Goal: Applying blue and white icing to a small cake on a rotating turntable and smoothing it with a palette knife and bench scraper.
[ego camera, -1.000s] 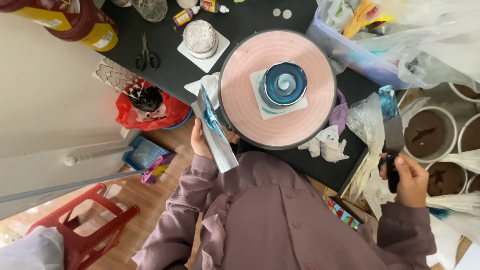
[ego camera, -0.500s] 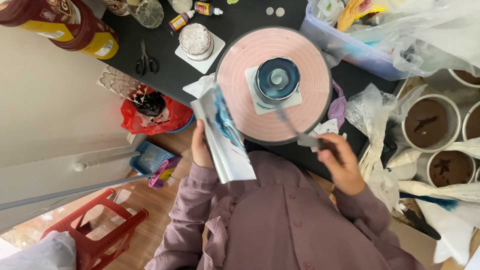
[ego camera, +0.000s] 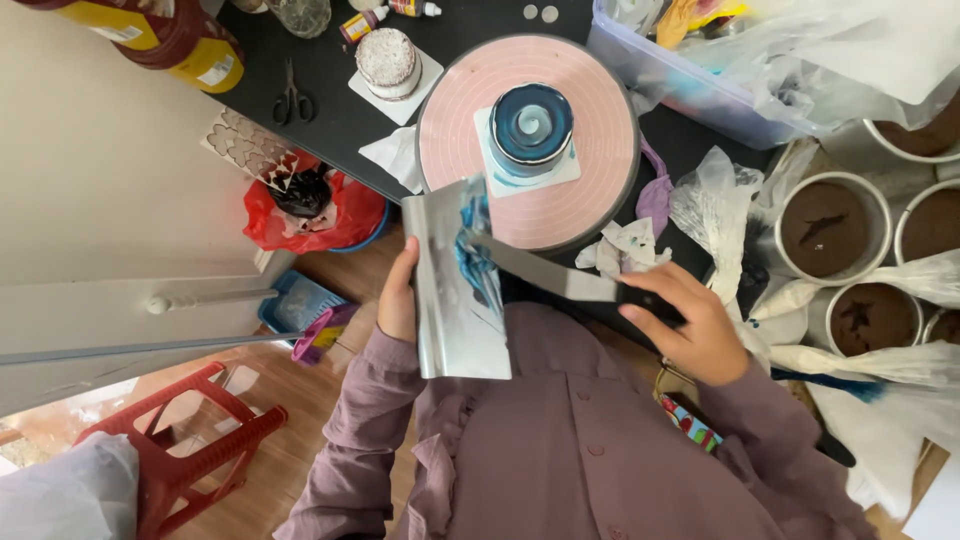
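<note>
My left hand (ego camera: 397,300) holds a flat metal scraper (ego camera: 455,310) smeared with blue and white icing, tilted up in front of my chest. My right hand (ego camera: 688,322) grips the dark handle of a long palette knife (ego camera: 545,272), and its blade tip lies against the icing on the scraper. Beyond them stands a pink turntable (ego camera: 580,190) on the black table, carrying a small round cake (ego camera: 531,123) iced in swirled blue and white on a white square board.
A second small white cake (ego camera: 386,59), scissors (ego camera: 292,100) and small bottles lie at the back left. A clear plastic tub (ego camera: 680,75), crumpled bags and several round tins of brown cake (ego camera: 825,230) fill the right. A red-lined bin (ego camera: 315,210) and a red stool (ego camera: 190,440) stand lower left.
My right hand came in from the far right with the palette knife and laid its blade on the scraper. The left hand tilted the scraper up and nearer to me.
</note>
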